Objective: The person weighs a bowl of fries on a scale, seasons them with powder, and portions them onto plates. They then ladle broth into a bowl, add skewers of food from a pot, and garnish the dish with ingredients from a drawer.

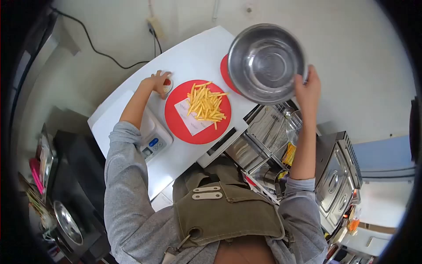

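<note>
My right hand (307, 91) grips the rim of a steel mixing bowl (267, 61). The bowl's inside faces me and looks empty, apart from shine. It covers most of a second red plate (226, 75). My left hand (159, 82) is closed around a small sauce cup (167, 86) with something red in it, near the back left of the table. Between my hands lies a red plate (173, 122) with a printed paper sheet (193, 125) and a heap of French fries (205, 103). The fries partly cover the paper.
A white digital scale (156, 138) sits below my left forearm on the white table (193, 50). An open drawer unit (263, 132) with metal trays is at the right. Beyond it stands a steel appliance (338, 176). A lid (68, 222) lies at lower left.
</note>
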`<state>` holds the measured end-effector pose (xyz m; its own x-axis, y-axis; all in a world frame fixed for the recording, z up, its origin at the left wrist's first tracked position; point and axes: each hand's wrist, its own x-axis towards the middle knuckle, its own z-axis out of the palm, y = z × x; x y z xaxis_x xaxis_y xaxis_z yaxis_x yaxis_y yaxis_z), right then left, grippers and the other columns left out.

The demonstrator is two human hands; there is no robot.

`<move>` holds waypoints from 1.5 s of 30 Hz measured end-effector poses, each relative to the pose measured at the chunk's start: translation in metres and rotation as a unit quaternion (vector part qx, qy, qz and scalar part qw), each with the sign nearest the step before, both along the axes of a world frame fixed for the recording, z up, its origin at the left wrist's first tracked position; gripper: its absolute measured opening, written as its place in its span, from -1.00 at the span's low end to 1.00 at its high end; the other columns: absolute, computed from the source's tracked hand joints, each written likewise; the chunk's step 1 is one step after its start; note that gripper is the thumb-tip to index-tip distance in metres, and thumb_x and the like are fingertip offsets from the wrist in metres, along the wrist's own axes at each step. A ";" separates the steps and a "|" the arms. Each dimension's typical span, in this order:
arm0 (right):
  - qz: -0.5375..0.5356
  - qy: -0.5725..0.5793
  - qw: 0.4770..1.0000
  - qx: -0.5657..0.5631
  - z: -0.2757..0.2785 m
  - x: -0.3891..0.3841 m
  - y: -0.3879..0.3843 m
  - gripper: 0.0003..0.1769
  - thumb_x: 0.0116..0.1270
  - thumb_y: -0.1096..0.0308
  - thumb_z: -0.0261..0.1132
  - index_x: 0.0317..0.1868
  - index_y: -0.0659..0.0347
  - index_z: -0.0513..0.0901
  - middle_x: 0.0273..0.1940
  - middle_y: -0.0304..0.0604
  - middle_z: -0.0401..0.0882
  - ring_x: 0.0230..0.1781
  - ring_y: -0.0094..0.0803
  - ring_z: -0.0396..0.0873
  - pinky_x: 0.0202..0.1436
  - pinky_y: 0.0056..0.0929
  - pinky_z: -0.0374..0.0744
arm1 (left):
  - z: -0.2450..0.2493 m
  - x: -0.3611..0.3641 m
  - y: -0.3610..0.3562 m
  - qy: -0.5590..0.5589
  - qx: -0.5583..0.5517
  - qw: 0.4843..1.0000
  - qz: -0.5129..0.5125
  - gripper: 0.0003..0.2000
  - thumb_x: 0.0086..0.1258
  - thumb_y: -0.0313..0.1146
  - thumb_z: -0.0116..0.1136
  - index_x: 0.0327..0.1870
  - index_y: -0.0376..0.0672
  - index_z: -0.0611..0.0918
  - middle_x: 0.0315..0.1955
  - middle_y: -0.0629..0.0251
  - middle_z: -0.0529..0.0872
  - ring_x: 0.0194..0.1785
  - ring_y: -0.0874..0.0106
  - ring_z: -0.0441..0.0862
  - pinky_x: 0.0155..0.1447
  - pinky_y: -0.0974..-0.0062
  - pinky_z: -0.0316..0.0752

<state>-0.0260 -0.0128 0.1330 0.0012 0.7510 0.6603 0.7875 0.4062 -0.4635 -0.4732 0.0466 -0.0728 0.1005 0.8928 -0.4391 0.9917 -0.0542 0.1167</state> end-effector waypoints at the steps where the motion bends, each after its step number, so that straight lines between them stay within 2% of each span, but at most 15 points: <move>1: 0.002 0.024 0.999 0.032 0.001 0.030 0.004 -0.80 0.07 0.48 0.17 -0.25 0.32 0.45 -0.58 -0.10 0.49 -0.68 -0.34 0.41 -0.55 -0.37 0.41 | -0.008 0.000 0.005 0.007 0.005 1.000 -0.019 0.10 -0.42 -0.21 0.46 0.32 0.19 0.05 0.26 -0.11 0.07 0.22 -0.19 0.19 0.18 0.00 0.30; 5: -0.120 0.213 0.968 -0.051 0.034 0.100 -0.037 -0.86 0.12 0.50 0.16 -0.28 0.31 0.46 -0.57 -0.28 0.44 -0.66 -0.63 0.32 -0.64 -0.57 0.29 | -0.034 -0.004 0.017 -0.002 0.009 0.999 -0.044 0.05 -0.45 -0.21 0.47 0.27 0.15 0.15 0.17 -0.06 0.19 0.13 -0.14 0.28 0.13 0.04 0.36; 11: -0.204 0.192 0.960 0.017 0.020 0.170 -0.075 -0.90 0.13 0.52 0.13 -0.31 0.32 0.44 -0.53 -0.27 0.45 -0.58 -0.63 0.32 -0.53 -0.61 0.31 | -0.003 0.005 0.004 -0.023 0.051 0.998 -0.009 -0.01 -0.36 -0.20 0.43 0.26 0.01 0.15 0.07 -0.09 0.29 0.07 -0.12 0.34 0.10 0.07 0.38; 12: -0.187 0.203 0.961 0.020 0.014 0.173 -0.080 -0.90 0.12 0.54 0.12 -0.31 0.35 0.44 -0.47 -0.24 0.47 -0.49 -0.60 0.34 -0.42 -0.63 0.34 | 0.007 0.015 -0.007 -0.046 0.052 0.998 -0.004 0.01 -0.35 -0.20 0.42 0.27 -0.06 0.11 0.07 -0.10 0.30 0.07 -0.14 0.34 0.11 0.07 0.37; 15: -0.159 0.224 0.961 0.018 -0.012 0.180 -0.084 -0.90 0.12 0.57 0.10 -0.32 0.37 0.43 -0.43 -0.23 0.48 -0.44 -0.59 0.36 -0.35 -0.64 0.34 | 0.025 0.048 -0.054 -0.120 0.064 0.991 0.005 0.04 -0.36 -0.20 0.42 0.30 -0.07 0.07 0.09 -0.11 0.28 0.11 -0.15 0.31 0.14 0.04 0.35; 19: -0.132 0.251 0.959 -0.008 -0.044 0.162 -0.078 -0.90 0.09 0.61 0.08 -0.33 0.36 0.43 -0.41 -0.24 0.48 -0.42 -0.58 0.37 -0.31 -0.64 0.34 | 0.047 0.111 -0.121 -0.061 0.002 0.998 0.030 0.10 -0.33 -0.23 0.47 0.32 -0.10 0.00 0.13 -0.06 0.25 0.17 -0.12 0.25 0.15 0.08 0.37; 27: -0.071 0.292 0.953 -0.035 -0.067 0.124 -0.041 -0.95 0.10 0.59 0.09 -0.39 0.29 0.43 -0.54 -0.35 0.41 -0.61 -0.70 0.25 -0.55 -0.67 0.26 | 0.016 0.141 -0.156 -0.048 0.051 0.995 0.068 0.11 -0.31 -0.25 0.48 0.34 -0.05 -0.03 0.12 0.06 0.25 0.18 0.01 0.26 0.07 0.09 0.44; 30: -0.090 0.336 0.932 -0.101 -0.062 0.093 -0.035 -0.92 0.13 0.56 0.11 -0.33 0.27 0.42 -0.58 -0.36 0.39 -0.70 -0.69 0.24 -0.68 -0.66 0.22 | 0.012 0.142 -0.157 -0.039 0.053 0.995 0.068 0.11 -0.31 -0.24 0.48 0.34 -0.05 -0.02 0.15 0.07 0.24 0.18 0.03 0.26 0.07 0.05 0.43; 33: -0.063 0.370 0.919 -0.119 -0.087 0.075 -0.006 -0.89 0.19 0.48 0.12 -0.26 0.27 0.40 -0.57 -0.32 0.41 -0.69 -0.66 0.31 -0.69 -0.65 0.28 | 0.011 0.141 -0.160 -0.054 0.047 0.995 0.074 0.09 -0.28 -0.20 0.48 0.34 -0.05 0.00 0.21 0.02 0.18 0.24 0.00 0.20 0.15 0.00 0.34; 35: -0.014 0.435 0.882 -0.181 -0.094 0.032 0.006 -0.87 0.24 0.43 0.13 -0.24 0.27 0.42 -0.50 -0.29 0.45 -0.65 -0.65 0.34 -0.70 -0.64 0.33 | 0.019 0.144 -0.169 -0.018 0.097 0.993 0.058 0.07 -0.25 -0.15 0.47 0.34 -0.05 0.01 0.26 -0.03 0.11 0.31 -0.02 0.09 0.23 -0.05 0.23; 37: 0.027 0.455 0.866 -0.204 -0.104 -0.010 0.019 -0.85 0.26 0.41 0.13 -0.19 0.26 0.42 -0.46 -0.26 0.46 -0.61 -0.63 0.39 -0.69 -0.64 0.34 | 0.033 0.145 -0.184 -0.048 0.098 0.991 0.081 0.01 -0.16 -0.12 0.42 0.34 -0.06 0.03 0.29 -0.06 0.06 0.35 -0.05 0.00 0.30 -0.01 0.13; 39: 0.109 0.510 0.820 -0.236 -0.118 -0.047 0.031 -0.84 0.27 0.43 0.12 -0.14 0.24 0.41 -0.45 -0.26 0.48 -0.61 -0.62 0.39 -0.69 -0.65 0.33 | 0.038 0.144 -0.207 -0.219 0.233 0.946 0.054 -0.11 -0.01 -0.14 0.35 0.32 -0.16 0.08 0.26 -0.09 0.14 0.34 0.01 0.07 0.33 0.14 0.12; 40: 0.142 0.531 0.802 -0.234 -0.134 -0.063 0.042 -0.83 0.28 0.43 0.11 -0.12 0.22 0.41 -0.42 -0.25 0.49 -0.61 -0.59 0.41 -0.65 -0.64 0.38 | 0.046 0.144 -0.221 -0.213 0.239 0.944 0.076 -0.11 -0.01 -0.14 0.35 0.32 -0.16 0.08 0.26 -0.09 0.14 0.34 0.01 0.07 0.33 0.14 0.12; 42: 0.171 0.550 0.770 -0.276 -0.153 -0.090 0.052 -0.82 0.27 0.42 0.11 -0.12 0.21 0.41 -0.41 -0.26 0.50 -0.59 -0.58 0.42 -0.62 -0.63 0.39 | 0.059 0.144 -0.258 -0.482 0.123 0.858 0.131 -0.23 0.12 -0.17 0.26 0.29 -0.27 0.13 0.22 -0.08 0.22 0.30 0.11 0.18 0.34 0.29 0.12; 45: 0.203 0.589 0.708 -0.332 -0.148 -0.149 0.044 -0.83 0.26 0.40 0.12 -0.14 0.19 0.41 -0.34 -0.26 0.51 -0.48 -0.54 0.47 -0.52 -0.57 0.41 | 0.034 0.149 -0.334 -0.536 0.007 0.831 0.148 -0.32 0.28 -0.05 0.09 0.29 -0.30 0.16 0.22 -0.01 0.29 0.27 0.23 0.26 0.32 0.38 0.15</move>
<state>-0.1753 0.0311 -0.0154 -0.0470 0.9918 -0.1191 -0.4243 -0.1278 -0.8964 -0.3245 -0.2875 -0.0389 0.2022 0.9526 -0.2274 0.2890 0.1638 0.9432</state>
